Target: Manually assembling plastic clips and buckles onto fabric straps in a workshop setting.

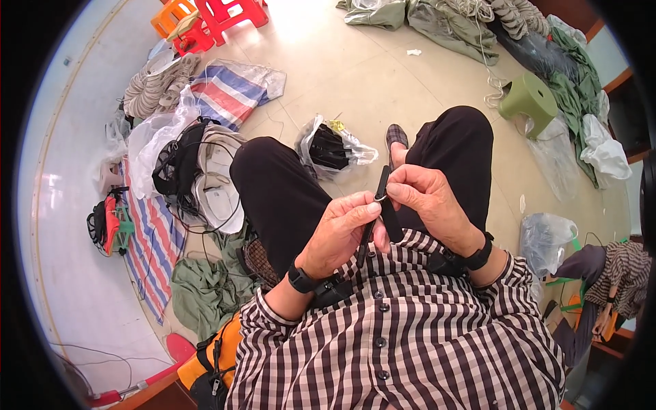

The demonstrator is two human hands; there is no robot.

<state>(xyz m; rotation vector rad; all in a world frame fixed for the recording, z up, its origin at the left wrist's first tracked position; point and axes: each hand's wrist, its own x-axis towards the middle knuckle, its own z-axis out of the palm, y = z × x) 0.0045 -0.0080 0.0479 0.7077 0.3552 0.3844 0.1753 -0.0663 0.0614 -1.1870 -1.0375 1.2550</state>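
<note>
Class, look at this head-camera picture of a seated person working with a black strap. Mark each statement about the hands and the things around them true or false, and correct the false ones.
1. Both hands hold the black strap. True: the left hand and the right hand pinch it together.
2. The green stool lies behind the person's left side. False: it stands on the floor ahead, to the right.
3. A clear plastic bag with black items lies on the floor between the knees. True.
4. The person wears a plain white shirt. False: the checked shirt is dark and light.
5. Red stools stand at the far left. True.
</note>
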